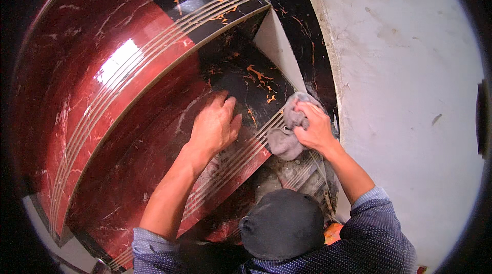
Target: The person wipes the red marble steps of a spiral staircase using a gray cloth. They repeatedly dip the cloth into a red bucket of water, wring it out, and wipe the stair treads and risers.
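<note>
My right hand (317,128) grips a crumpled grey cloth (286,144), pressed against the right end of a stair tread where it meets the black skirting (321,62). One loose fold of cloth hangs over the tread's grooved front edge. My left hand (217,126) holds nothing; its fingers are loosely bent and the thumb stands apart. It is over the polished stair tread (153,131), near where red marbled stone meets a black panel (246,70) with orange veins. Whether its fingertips touch the stone is hidden.
A higher red-and-black step (115,31) curves across the upper left, with pale grooves along its edge. A stained whitish wall (403,81) rises at the right. Dusty lower steps (303,170) lie below the cloth. A dark cap (284,224) blocks the lower middle.
</note>
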`<state>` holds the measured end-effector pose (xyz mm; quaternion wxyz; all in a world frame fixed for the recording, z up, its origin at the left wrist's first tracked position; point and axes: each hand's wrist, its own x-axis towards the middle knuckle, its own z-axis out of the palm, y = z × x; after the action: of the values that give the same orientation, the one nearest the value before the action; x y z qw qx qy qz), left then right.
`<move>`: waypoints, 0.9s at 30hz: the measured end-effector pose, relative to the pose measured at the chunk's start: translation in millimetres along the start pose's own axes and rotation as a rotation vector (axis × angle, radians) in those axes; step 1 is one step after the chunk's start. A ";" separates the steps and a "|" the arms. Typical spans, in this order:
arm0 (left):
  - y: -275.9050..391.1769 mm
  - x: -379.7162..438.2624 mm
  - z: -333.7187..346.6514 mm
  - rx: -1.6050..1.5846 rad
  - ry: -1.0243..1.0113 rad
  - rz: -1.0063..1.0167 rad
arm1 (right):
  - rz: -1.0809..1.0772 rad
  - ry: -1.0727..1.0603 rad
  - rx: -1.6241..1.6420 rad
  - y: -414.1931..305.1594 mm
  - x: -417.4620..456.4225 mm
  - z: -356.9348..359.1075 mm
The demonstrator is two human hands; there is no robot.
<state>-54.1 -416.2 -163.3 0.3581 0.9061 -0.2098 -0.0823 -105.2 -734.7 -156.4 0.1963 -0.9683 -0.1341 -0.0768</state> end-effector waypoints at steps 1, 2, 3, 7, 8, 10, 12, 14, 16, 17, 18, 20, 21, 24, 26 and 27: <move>0.0 -2.2 -1.2 0.021 0.038 0.048 | 0.032 -0.024 0.004 -4.7 -6.9 -6.7; -0.7 -4.0 -2.1 0.042 0.075 0.095 | 0.248 -0.131 0.063 -9.3 -13.2 -15.0; 0.9 -4.5 -3.9 0.061 0.109 0.147 | 0.469 -0.237 0.119 -20.8 -15.3 -31.6; 8.9 -3.5 -14.4 0.066 0.020 0.088 | 0.461 -0.033 0.349 -14.4 -35.2 -30.6; 10.7 -2.6 -14.6 0.058 0.012 0.076 | 0.430 0.014 0.374 -14.1 -27.4 -28.0; 7.8 -4.5 -16.9 0.070 -0.010 0.056 | 0.128 0.144 0.256 -37.4 18.9 -20.2; 2.1 -4.5 -7.0 0.070 0.080 0.117 | -0.281 0.222 -0.045 -61.2 72.7 -29.1; 3.1 -2.7 -2.2 0.070 0.131 0.156 | -0.494 0.208 -0.330 -67.5 116.9 -26.8; 8.7 1.1 1.5 0.060 0.139 0.180 | -0.578 0.098 -0.545 -47.7 131.9 -18.4; 11.3 1.7 3.6 0.060 0.133 0.185 | -0.604 0.037 -0.633 -41.5 129.3 -16.2; 9.9 -1.3 2.7 0.071 0.126 0.178 | -0.584 0.028 -0.562 -37.6 117.9 -12.0; 10.7 -6.8 -5.8 0.080 0.101 0.151 | -0.543 -0.056 -0.548 -22.3 71.7 -12.1; 15.0 -6.1 -5.8 0.065 0.075 0.140 | -0.536 -0.028 -0.579 -9.0 42.0 -19.3; 13.1 -14.2 -10.2 0.065 0.041 0.131 | -0.404 -0.166 -0.576 -4.3 -17.7 -47.3; 12.1 -9.1 -15.7 0.067 0.052 0.166 | -0.335 -0.308 -0.582 7.6 -65.2 -52.6; 15.8 -7.0 -16.3 0.058 0.052 0.190 | -0.298 -0.393 -0.616 15.4 -94.2 -55.6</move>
<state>-60.6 -413.4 -140.6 0.3432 0.8939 -0.2879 -0.0184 -195.8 -792.3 -130.2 -0.1463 -0.9481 -0.2787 0.0457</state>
